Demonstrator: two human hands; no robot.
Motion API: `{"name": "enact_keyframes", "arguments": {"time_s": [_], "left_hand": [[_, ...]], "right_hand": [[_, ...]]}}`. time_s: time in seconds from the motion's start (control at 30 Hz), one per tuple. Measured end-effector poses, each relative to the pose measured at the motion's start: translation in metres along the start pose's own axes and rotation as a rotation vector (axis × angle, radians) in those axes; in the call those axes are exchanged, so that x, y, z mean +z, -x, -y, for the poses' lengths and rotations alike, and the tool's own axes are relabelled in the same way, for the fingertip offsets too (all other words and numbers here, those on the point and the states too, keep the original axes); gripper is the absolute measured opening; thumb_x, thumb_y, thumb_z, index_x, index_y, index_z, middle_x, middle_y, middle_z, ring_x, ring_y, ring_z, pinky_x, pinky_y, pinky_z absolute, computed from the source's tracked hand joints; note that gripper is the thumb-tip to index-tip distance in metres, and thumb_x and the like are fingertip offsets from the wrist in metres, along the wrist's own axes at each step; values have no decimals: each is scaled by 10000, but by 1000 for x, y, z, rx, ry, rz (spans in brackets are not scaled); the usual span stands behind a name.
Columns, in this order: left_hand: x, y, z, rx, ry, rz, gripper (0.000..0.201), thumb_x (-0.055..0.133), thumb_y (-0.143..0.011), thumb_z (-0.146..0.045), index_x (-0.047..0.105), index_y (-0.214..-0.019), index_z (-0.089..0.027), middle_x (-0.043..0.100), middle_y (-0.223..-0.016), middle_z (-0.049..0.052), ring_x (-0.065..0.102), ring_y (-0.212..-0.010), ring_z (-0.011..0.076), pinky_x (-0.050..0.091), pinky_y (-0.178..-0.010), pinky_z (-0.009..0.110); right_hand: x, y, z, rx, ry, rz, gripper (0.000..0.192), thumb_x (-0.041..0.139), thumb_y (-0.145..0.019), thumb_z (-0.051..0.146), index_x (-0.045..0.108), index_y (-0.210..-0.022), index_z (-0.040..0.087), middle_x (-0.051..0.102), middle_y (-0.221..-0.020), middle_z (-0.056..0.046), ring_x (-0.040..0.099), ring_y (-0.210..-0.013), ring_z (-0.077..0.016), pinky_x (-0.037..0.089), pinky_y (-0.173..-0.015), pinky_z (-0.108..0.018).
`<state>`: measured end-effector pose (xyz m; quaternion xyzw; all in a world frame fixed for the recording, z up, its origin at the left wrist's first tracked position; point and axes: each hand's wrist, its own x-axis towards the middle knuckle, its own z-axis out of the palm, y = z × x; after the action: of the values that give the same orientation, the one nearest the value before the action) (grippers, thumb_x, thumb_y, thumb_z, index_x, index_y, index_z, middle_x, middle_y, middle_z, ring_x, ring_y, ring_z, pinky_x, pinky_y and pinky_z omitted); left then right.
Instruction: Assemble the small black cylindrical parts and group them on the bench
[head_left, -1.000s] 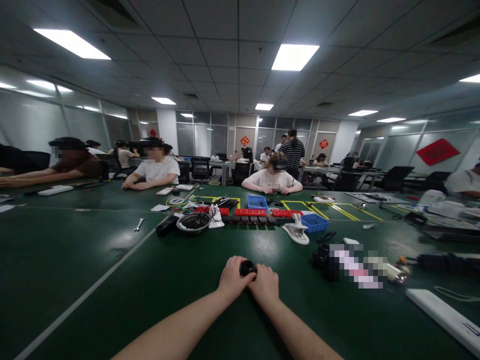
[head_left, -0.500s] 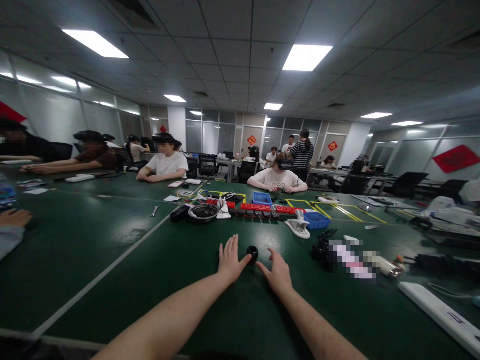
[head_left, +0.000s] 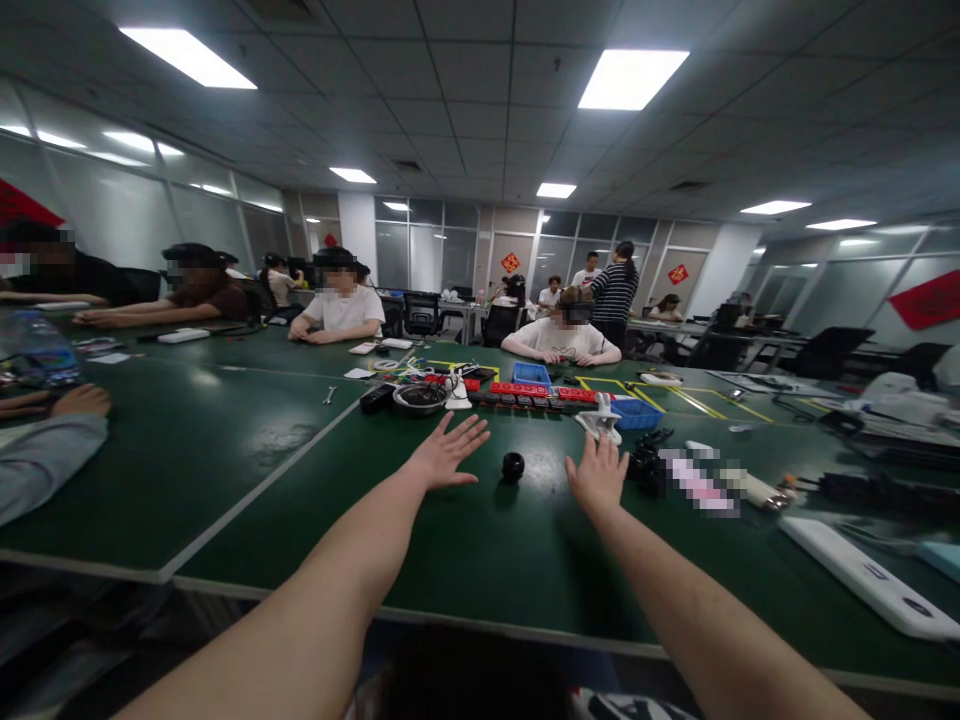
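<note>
A small round black object (head_left: 513,467) stands on the green table (head_left: 465,560) between my two hands; its exact kind is hard to make out. My left hand (head_left: 448,453) is to its left, fingers spread and holding nothing. On the other side, my right hand (head_left: 598,474) has its fingers apart and is likewise without anything in it. Neither hand touches the black object. Just beyond my right fingertips lies a white clamp-like stand (head_left: 599,420).
Across the middle runs a row of red strips (head_left: 517,388), blue bins (head_left: 636,413), a round black-and-silver bowl (head_left: 420,397) and a wrench (head_left: 329,395). On the right lie a black cable bundle (head_left: 646,462) and a long white case (head_left: 862,575). Another person's sleeve (head_left: 56,465) rests at left.
My left hand has let go of the black object and drawn away to the left. My right hand has moved off to the right. The view has shifted, showing the table's near edge.
</note>
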<state>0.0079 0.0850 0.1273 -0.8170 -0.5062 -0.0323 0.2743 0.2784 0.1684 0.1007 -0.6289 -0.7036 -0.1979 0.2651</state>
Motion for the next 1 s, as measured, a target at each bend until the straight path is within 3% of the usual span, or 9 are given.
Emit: {"name": "enact_keyframes", "arguments": {"time_s": [0.2,0.43,0.8,1.0], "left_hand": [[-21,-4,17,71,-86,24,716,426,-766,-443,36,-1318,-205,38,-1389,8,-40,-1267,193,-70,-1004,443],[-38,-11,19,54,-145,29,786,521,-716,-303,26,-1321,-225,38,-1388,-35,-87,-1261,172,-26,-1038,401],[-24,-23,27,13,-242,-11,676,415,-714,-287,117,-1317,-221,142,-1373,-76,-175,-1234,91,-13,-1052,372],[-18,-32,32,-69,-291,-42,653,400,-734,-350,97,-1306,-267,92,-1379,-86,-257,-1208,126,-42,-1000,516]], "right_hand": [[-31,-36,5,-83,126,-50,677,443,-718,352,178,-1290,106,138,-1358,-152,18,-1235,-289,-30,-952,-499],[-61,-60,24,-121,214,-69,648,409,-709,246,172,-1298,114,124,-1369,-136,-14,-1242,-283,-63,-953,-506],[-59,-67,17,-109,255,-53,637,420,-729,283,192,-1297,110,124,-1369,-143,-22,-1245,-285,-90,-951,-503],[-53,-74,18,-127,263,-54,630,362,-778,402,169,-1303,113,82,-1377,-142,-65,-1242,-283,-115,-937,-518]]}}
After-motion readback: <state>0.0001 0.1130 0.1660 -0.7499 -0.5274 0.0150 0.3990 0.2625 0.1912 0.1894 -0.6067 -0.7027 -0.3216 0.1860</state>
